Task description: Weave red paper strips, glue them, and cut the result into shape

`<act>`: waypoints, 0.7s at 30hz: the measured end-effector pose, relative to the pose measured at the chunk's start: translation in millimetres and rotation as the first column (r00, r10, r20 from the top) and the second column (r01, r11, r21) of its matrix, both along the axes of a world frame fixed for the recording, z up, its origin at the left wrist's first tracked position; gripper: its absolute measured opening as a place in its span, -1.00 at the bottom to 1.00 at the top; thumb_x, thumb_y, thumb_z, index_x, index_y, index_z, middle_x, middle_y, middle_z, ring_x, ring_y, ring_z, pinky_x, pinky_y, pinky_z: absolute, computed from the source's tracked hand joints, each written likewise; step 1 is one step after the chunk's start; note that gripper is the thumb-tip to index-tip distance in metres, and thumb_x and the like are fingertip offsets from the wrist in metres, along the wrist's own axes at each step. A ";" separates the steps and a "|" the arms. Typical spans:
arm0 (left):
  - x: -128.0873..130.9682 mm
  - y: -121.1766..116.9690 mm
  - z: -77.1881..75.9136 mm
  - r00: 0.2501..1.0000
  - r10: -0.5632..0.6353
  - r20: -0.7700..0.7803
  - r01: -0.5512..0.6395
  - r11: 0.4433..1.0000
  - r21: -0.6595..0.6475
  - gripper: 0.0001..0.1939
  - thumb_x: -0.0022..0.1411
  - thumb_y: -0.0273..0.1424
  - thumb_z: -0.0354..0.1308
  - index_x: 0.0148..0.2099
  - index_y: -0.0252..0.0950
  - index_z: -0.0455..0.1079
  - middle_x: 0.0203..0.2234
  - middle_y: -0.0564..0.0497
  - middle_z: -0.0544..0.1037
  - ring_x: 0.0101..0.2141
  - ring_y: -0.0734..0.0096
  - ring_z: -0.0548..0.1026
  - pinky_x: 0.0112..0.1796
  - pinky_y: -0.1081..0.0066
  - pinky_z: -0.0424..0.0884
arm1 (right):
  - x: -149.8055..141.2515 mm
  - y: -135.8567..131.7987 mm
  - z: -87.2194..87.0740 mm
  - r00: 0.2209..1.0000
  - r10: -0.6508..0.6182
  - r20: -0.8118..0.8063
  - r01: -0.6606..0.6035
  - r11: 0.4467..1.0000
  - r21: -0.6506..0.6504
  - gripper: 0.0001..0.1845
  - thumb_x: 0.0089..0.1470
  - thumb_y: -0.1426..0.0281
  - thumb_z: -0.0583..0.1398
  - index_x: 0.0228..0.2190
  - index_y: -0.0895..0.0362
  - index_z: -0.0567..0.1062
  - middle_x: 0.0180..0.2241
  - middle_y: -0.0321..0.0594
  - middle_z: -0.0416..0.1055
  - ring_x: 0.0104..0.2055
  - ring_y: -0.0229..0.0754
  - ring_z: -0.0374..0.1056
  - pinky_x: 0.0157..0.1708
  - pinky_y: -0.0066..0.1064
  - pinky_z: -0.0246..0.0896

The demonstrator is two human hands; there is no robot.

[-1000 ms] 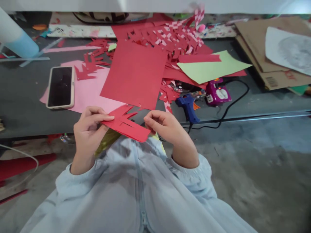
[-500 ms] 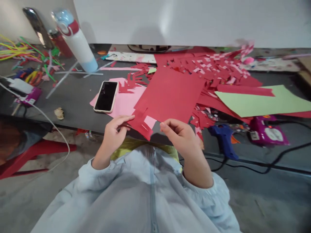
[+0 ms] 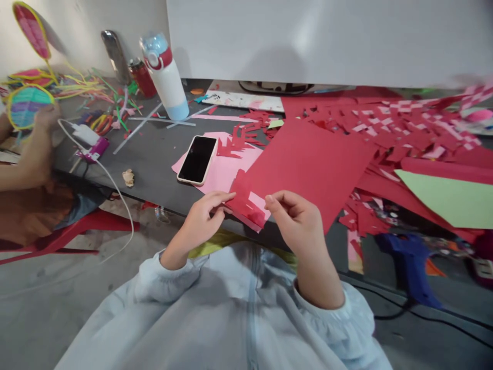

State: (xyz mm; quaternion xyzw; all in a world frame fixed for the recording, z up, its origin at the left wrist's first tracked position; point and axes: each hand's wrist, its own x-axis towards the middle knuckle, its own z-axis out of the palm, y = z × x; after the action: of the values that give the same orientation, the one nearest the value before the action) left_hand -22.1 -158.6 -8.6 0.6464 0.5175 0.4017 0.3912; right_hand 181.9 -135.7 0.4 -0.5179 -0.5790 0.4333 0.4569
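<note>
Both hands hold a small red paper piece [image 3: 246, 204] cut into strips, at the near edge of the dark table [image 3: 154, 154]. My left hand [image 3: 202, 221] pinches its left end with thumb and fingers. My right hand [image 3: 298, 221] pinches its right end, fingers curled. Just beyond the piece lie a big red paper sheet [image 3: 308, 164] and a pink sheet [image 3: 219, 169]. My light blue sleeves and jacket fill the bottom of the view.
A phone [image 3: 197, 159] lies on the pink sheet. A white and blue bottle [image 3: 165, 77] stands at the back. Woven red and pink strips [image 3: 404, 123], a green sheet [image 3: 450, 198] and a blue glue gun [image 3: 408, 264] are at right. Another person's hand [image 3: 42, 123] holds a round craft at left.
The view has swung left and up, bringing the bottle, the craft clutter and another person's arm into sight. My hands have lifted the cut red piece to the table edge.
</note>
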 end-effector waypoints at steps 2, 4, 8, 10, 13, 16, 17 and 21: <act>-2.0 0.2 -0.2 1.000 0.009 -0.029 -0.010 0.999 -0.043 -0.52 0.21 -0.60 -0.06 0.09 -0.30 0.50 -0.09 -0.12 0.57 -0.29 0.49 0.62 -0.30 0.49 0.51 | -1.6 2.8 0.2 1.000 0.001 0.012 -0.002 1.000 0.031 -0.58 0.14 0.09 0.23 -0.58 0.12 0.41 -0.67 -0.41 0.09 -0.61 -0.37 -0.02 -0.61 -0.48 -0.11; -4.3 0.8 0.9 0.998 0.009 -0.070 -0.014 0.998 -0.069 -0.52 0.24 -0.57 -0.05 0.12 -0.28 0.49 -0.13 -0.10 0.59 -0.26 0.46 0.62 -0.30 0.49 0.50 | -3.3 6.2 1.0 1.000 0.000 0.030 -0.002 0.997 0.073 -0.59 0.15 0.11 0.23 -0.57 0.12 0.42 -0.67 -0.41 0.10 -0.61 -0.36 -0.02 -0.61 -0.48 -0.10; -8.2 3.3 6.8 0.988 0.021 -0.155 -0.031 0.997 -0.069 -0.53 0.26 -0.54 -0.03 0.15 -0.26 0.48 -0.16 -0.08 0.62 -0.27 0.46 0.60 -0.27 0.47 0.48 | -6.3 12.7 1.5 0.996 0.018 0.082 -0.031 0.986 0.167 -0.64 0.18 0.17 0.22 -0.56 0.12 0.44 -0.68 -0.42 0.12 -0.63 -0.37 0.00 -0.61 -0.49 -0.07; -9.1 4.5 10.4 0.979 0.038 -0.200 -0.051 0.997 -0.062 -0.55 0.27 -0.53 -0.01 0.13 -0.27 0.49 -0.15 -0.08 0.62 -0.32 0.48 0.57 -0.27 0.46 0.47 | -7.6 15.6 1.2 0.994 0.028 0.105 -0.049 0.977 0.205 -0.65 0.19 0.19 0.21 -0.54 0.11 0.45 -0.69 -0.42 0.13 -0.63 -0.36 0.03 -0.60 -0.49 -0.04; -9.9 6.0 14.7 0.963 0.062 -0.263 -0.080 0.995 -0.059 -0.60 0.26 -0.52 0.00 0.06 -0.26 0.54 -0.18 -0.06 0.63 -0.40 0.51 0.52 -0.33 0.47 0.44 | -9.6 20.4 0.6 0.992 0.020 0.125 -0.051 0.968 0.246 -0.65 0.20 0.18 0.20 -0.54 0.11 0.46 -0.70 -0.41 0.15 -0.63 -0.35 0.05 -0.60 -0.48 0.00; -10.9 7.1 16.0 0.956 0.091 -0.278 -0.109 0.993 -0.049 -0.64 0.26 -0.52 0.01 -0.01 -0.25 0.56 -0.21 -0.06 0.64 -0.35 0.47 0.54 -0.35 0.48 0.42 | -11.6 25.5 -1.5 0.988 0.001 0.155 -0.046 0.955 0.292 -0.65 0.20 0.18 0.19 -0.54 0.10 0.44 -0.71 -0.41 0.15 -0.65 -0.35 0.05 -0.61 -0.47 -0.02; -11.4 7.4 15.7 0.955 0.102 -0.278 -0.119 0.992 -0.045 -0.66 0.27 -0.50 0.02 -0.03 -0.25 0.56 -0.23 -0.06 0.64 -0.33 0.45 0.55 -0.35 0.48 0.42 | -12.1 27.0 -2.8 0.986 -0.007 0.168 -0.046 0.950 0.309 -0.66 0.20 0.19 0.19 -0.54 0.10 0.45 -0.72 -0.42 0.16 -0.66 -0.36 0.05 -0.62 -0.47 -0.03; -12.1 8.6 13.6 0.947 0.139 -0.291 -0.153 0.988 -0.028 -0.72 0.31 -0.42 0.06 -0.06 -0.25 0.57 -0.28 -0.05 0.61 -0.37 0.47 0.52 -0.38 0.49 0.39 | -13.2 30.2 -9.1 0.974 0.004 0.225 -0.083 0.936 0.342 -0.68 0.22 0.22 0.17 -0.52 0.10 0.46 -0.71 -0.42 0.19 -0.66 -0.37 0.07 -0.61 -0.48 -0.01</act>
State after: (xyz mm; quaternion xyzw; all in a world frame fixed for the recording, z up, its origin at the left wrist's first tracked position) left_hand -34.2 -150.0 5.0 0.6479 0.6254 0.3179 0.2969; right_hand 168.7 -105.5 -8.8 -0.4605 -0.7051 0.2736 0.4646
